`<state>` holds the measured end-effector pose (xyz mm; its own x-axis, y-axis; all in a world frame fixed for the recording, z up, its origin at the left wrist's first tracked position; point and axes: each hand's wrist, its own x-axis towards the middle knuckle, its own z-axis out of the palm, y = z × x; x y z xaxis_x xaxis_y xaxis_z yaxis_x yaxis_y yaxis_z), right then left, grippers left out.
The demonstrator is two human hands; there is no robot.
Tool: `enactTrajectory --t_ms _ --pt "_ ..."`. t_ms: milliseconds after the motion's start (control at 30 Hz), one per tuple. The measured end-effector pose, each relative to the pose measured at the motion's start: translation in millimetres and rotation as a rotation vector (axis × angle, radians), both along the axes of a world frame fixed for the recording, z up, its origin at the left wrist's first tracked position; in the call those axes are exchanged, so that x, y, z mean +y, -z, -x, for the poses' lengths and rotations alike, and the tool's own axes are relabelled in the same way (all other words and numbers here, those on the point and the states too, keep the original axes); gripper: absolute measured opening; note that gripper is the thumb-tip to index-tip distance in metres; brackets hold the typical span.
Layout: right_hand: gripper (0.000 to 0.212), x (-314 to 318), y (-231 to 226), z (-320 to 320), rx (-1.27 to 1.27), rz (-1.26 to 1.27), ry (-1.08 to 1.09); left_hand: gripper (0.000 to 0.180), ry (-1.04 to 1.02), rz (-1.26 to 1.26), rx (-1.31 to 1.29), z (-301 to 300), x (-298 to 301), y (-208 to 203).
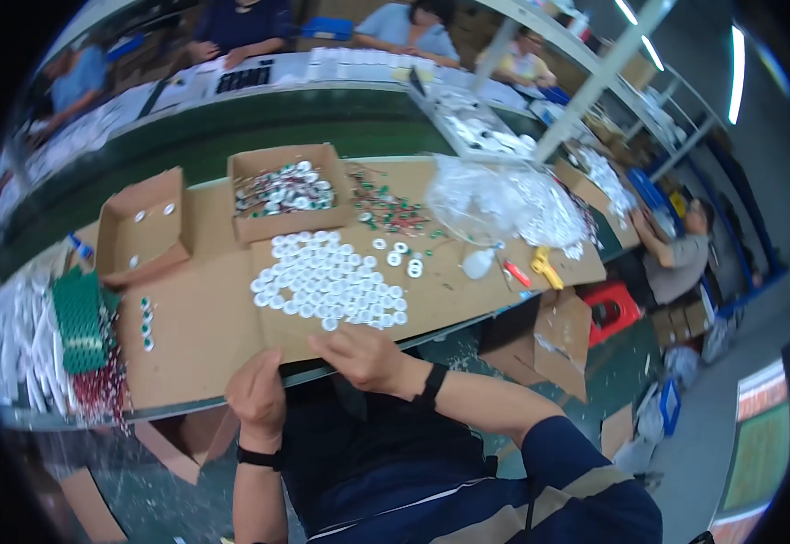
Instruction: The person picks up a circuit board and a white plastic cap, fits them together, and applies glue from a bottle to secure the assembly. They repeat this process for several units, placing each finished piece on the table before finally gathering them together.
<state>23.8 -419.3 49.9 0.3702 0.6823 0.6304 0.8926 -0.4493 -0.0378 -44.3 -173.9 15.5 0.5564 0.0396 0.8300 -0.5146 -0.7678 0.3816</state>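
My left hand (257, 394) is closed at the near edge of a cardboard-covered bench, fingertips pinched. My right hand (363, 356) is closed just to its right, its fingers also pressed together. Whatever either pinch holds is too small or hidden to make out. Right beyond my right hand lies a dense group of white round discs (327, 281), spread flat on the cardboard sheet (200, 344). A few white rings (395, 259) lie to the right of the group. Small green round parts with red wires (386, 204) are heaped loosely behind them.
An open carton (288, 219) holds many wired discs; a shallower carton (112, 258) holds a few. Green sheets (78, 317) and red wires pile up at left. Plastic bags (477, 199), a yellow tool (546, 267) and a red-handled tool (516, 274) lie right. Other people work beyond.
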Motion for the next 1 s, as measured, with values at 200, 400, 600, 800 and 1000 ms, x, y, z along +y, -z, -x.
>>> enactTrajectory --t_ms 200,400,600,800,1000 --pt "0.057 -0.4 4.6 -1.5 -0.022 -0.076 -0.006 0.021 0.002 0.019 0.005 -7.0 -4.3 5.2" --pt "0.051 0.9 9.5 0.3 -0.014 -0.061 0.010 0.027 -0.007 -0.023 0.031 -4.0 0.2 11.3" --pt "0.048 4.6 11.2 -0.7 -0.013 -0.089 0.008 0.023 -0.022 -0.008 0.026 -5.6 3.3 21.1" --pt "0.034 6.9 13.7 -1.3 -0.048 -0.172 0.001 0.026 -0.048 -0.044 0.025 -4.9 5.8 26.1" --pt "0.043 3.7 8.7 -2.7 -0.047 -0.144 -0.008 0.026 -0.050 -0.045 0.023 -4.7 5.2 23.4"
